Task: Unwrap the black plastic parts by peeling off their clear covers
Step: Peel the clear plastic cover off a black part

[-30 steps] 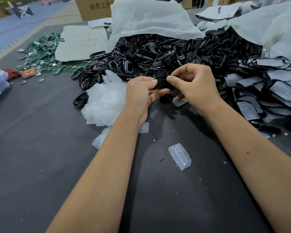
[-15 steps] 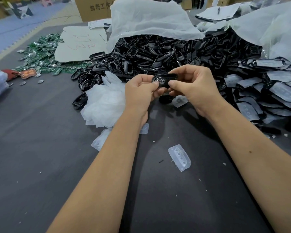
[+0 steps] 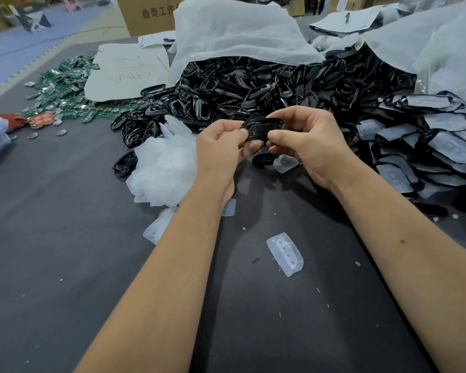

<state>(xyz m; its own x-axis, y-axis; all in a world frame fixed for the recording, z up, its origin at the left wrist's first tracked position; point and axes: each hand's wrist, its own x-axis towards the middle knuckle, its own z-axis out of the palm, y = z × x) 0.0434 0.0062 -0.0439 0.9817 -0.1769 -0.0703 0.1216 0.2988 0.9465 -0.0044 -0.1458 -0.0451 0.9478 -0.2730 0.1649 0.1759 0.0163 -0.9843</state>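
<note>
Both hands are pinching one black part [image 3: 261,128] above the tabletop [image 3: 65,251]: left hand [image 3: 221,149] is steadying, right hand [image 3: 304,141] is gripping the opposite end (cover edge not discernible), presumably for peeling.

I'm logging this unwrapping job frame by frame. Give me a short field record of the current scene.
left hand: pinches black part
right hand: pinches same part
black part: held above the table between both hands
loose clear cover: lying on the dark table, between the forearms
black parts pile: behind the hands
</note>
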